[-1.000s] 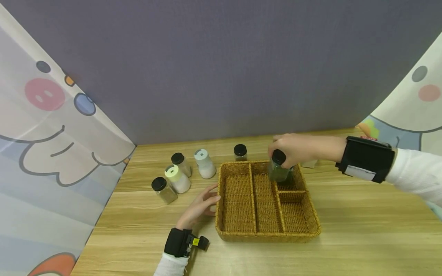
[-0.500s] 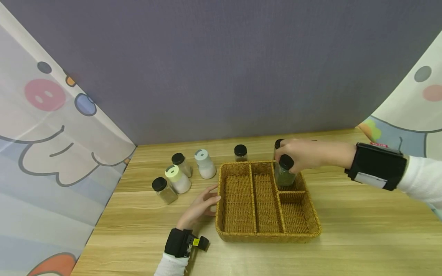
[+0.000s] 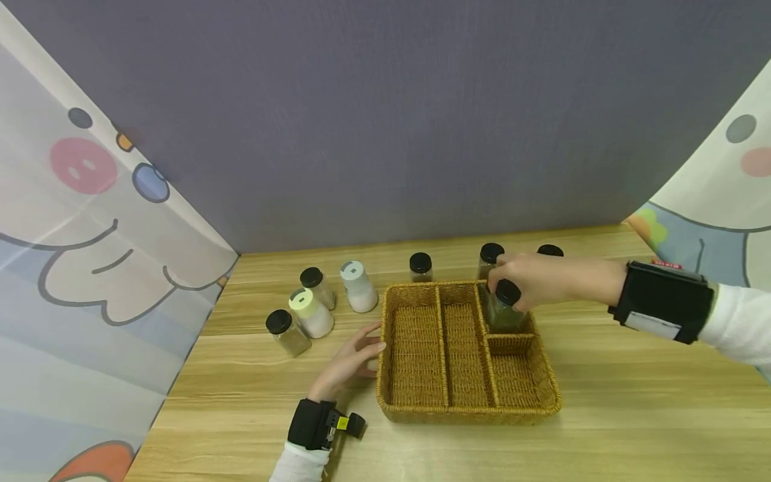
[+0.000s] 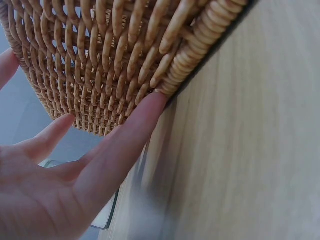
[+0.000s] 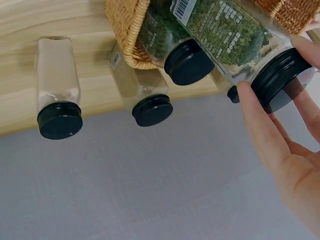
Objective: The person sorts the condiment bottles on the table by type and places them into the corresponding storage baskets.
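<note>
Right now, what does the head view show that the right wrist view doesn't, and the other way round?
Only the head view shows the yellow-capped shaker and the blue-capped shaker, left of the basket. Only the right wrist view shows the white printing and barcode on the green-filled jar clearly. Both show the right hand gripping that jar, part of the basket, and the wooden table.
</note>
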The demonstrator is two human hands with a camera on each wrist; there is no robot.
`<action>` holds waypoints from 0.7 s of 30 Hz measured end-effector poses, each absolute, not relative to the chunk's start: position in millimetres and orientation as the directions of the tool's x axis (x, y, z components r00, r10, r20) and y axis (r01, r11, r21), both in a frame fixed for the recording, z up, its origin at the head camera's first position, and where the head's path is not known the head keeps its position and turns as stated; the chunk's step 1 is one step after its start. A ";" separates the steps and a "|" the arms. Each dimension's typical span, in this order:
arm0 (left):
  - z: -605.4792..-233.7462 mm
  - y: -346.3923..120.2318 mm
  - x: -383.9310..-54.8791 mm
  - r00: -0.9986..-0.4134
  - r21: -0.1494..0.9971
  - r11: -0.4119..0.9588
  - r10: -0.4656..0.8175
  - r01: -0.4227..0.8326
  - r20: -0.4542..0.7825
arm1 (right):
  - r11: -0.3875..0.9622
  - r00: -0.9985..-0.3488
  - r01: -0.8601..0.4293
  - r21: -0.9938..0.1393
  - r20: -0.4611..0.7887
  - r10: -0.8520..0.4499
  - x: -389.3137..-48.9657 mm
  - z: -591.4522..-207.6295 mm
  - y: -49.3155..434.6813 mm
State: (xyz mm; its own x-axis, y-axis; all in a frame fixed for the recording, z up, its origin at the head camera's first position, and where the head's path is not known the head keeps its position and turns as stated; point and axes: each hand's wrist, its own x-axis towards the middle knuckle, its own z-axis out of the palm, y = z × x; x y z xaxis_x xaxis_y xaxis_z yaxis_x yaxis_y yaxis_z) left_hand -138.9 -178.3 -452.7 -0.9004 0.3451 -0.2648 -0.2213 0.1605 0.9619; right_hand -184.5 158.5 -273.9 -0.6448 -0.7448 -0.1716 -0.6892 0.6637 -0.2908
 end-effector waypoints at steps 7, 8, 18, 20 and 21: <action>-450.5 -177.5 -138.6 -0.899 0.964 0.147 0.351 -0.224 -0.262 | 0.676 -0.646 -0.672 -0.303 -0.206 -0.735 -183.2 -282.0 160.2; -450.2 -177.6 -138.5 -0.899 0.963 0.148 0.351 -0.224 -0.263 | 0.676 -0.647 -0.672 -0.301 -0.206 -0.734 -183.2 -283.7 160.3; -451.1 -177.5 -139.0 -0.897 0.963 0.149 0.354 -0.225 -0.264 | 0.668 -0.650 -0.708 -0.228 -0.161 -0.743 -182.6 -294.9 162.7; -451.2 -177.5 -139.2 -0.896 0.963 0.145 0.356 -0.227 -0.265 | 0.673 -0.658 -0.710 -0.207 -0.148 -0.739 -182.0 -296.5 163.1; -451.2 -177.8 -139.3 -0.895 0.962 0.145 0.356 -0.229 -0.267 | 0.676 -0.661 -0.709 -0.200 -0.144 -0.736 -181.8 -297.3 163.2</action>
